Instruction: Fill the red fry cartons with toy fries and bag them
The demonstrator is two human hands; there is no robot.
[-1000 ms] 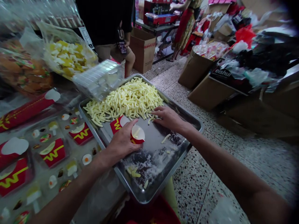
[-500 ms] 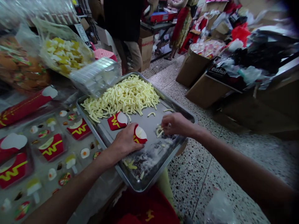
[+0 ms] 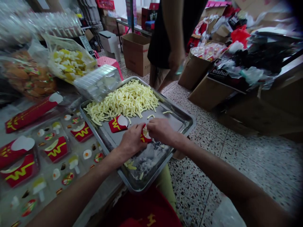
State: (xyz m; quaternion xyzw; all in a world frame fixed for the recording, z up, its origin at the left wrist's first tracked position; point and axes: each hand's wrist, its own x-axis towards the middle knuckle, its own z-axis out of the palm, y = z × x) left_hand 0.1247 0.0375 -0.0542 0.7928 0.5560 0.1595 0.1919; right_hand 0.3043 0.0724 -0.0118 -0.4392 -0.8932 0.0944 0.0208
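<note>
My left hand (image 3: 132, 138) is closed round a small red french fry carton (image 3: 146, 135) and holds it over the metal tray (image 3: 182, 126). At the carton's mouth, my right hand (image 3: 163, 130) is closed in a pinch on pale french fries, which its fingers mostly hide. A second red carton (image 3: 116, 123) with a yellow zigzag and a white back lies on the tray, left of my hands. Behind it is a large heap of pale yellow fries (image 3: 127, 97). Single fries and white powder (image 3: 148, 165) lie near the front.
Left of the tray are packed miniature food pieces (image 3: 68, 178), red carton stacks (image 3: 33, 113), a clear plastic box (image 3: 98, 82) and a bag of yellow-white pieces (image 3: 71, 61). A person (image 3: 175, 37) stands beyond the tray. Cardboard boxes (image 3: 136, 53) stand on the floor.
My right hand has moved left from the loose fries on the tray to the carton in my left hand. The person behind has moved right, and the view has shifted slightly.
</note>
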